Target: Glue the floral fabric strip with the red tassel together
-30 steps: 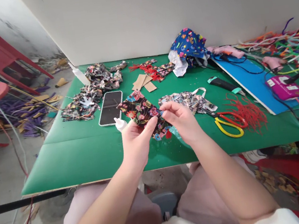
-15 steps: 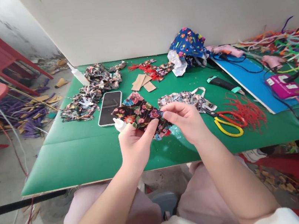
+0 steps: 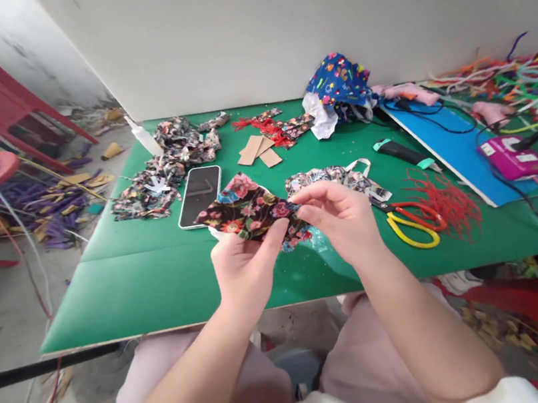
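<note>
Between my hands, above the green table [image 3: 124,284], is a dark floral fabric piece [image 3: 250,208]. My left hand [image 3: 250,261] is closed on its lower edge, thumb on top and the other fingers underneath. With thumb and fingertips, my right hand [image 3: 334,215] pinches the right end of the fabric. A black-screened phone [image 3: 200,195] lies just beyond my left hand. More patterned fabric [image 3: 326,178] rests on the table behind my right hand. Scissors with red and yellow handles [image 3: 413,226] lie right of it, beside a tangle of red threads [image 3: 444,202].
Floral scraps [image 3: 180,151] and a white nozzle bottle [image 3: 144,138] are at the back left. Cardboard strips [image 3: 259,150] lie mid-table. A utility knife [image 3: 403,154], a blue board [image 3: 443,148], a purple box with cables [image 3: 514,157] and pink glue guns [image 3: 407,93] are on the right.
The fabric's left part has tilted and shifted slightly left in my hands, covering more of the white bottle beneath it. Both hands keep their hold.
</note>
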The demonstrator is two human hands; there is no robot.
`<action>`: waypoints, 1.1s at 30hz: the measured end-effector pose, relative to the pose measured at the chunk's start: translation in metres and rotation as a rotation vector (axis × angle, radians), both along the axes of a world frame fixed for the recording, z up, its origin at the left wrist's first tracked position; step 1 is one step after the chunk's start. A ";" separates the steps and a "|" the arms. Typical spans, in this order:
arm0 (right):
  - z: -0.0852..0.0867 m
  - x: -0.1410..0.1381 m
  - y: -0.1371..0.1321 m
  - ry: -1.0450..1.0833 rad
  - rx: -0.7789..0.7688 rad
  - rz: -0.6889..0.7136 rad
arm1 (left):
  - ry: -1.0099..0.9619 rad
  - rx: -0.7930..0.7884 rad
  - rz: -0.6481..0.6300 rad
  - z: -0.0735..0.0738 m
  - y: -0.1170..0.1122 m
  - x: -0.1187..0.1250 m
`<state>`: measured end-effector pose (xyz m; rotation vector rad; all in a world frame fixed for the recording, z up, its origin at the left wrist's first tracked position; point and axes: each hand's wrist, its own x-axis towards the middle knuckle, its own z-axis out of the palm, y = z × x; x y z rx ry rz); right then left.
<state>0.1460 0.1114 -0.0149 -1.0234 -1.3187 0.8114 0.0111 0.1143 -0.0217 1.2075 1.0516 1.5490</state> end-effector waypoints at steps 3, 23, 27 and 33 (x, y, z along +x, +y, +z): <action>0.006 -0.001 -0.004 -0.096 0.207 -0.058 | 0.007 0.004 0.027 0.000 -0.003 0.000; 0.034 -0.007 -0.029 -0.756 0.686 -0.386 | -0.242 0.100 -0.222 0.010 -0.007 -0.004; 0.035 -0.008 -0.028 -0.756 0.704 -0.392 | -0.292 0.115 -0.252 0.009 -0.007 -0.005; 0.034 -0.010 -0.025 -0.745 0.698 -0.405 | -0.336 0.076 -0.204 0.007 -0.008 -0.004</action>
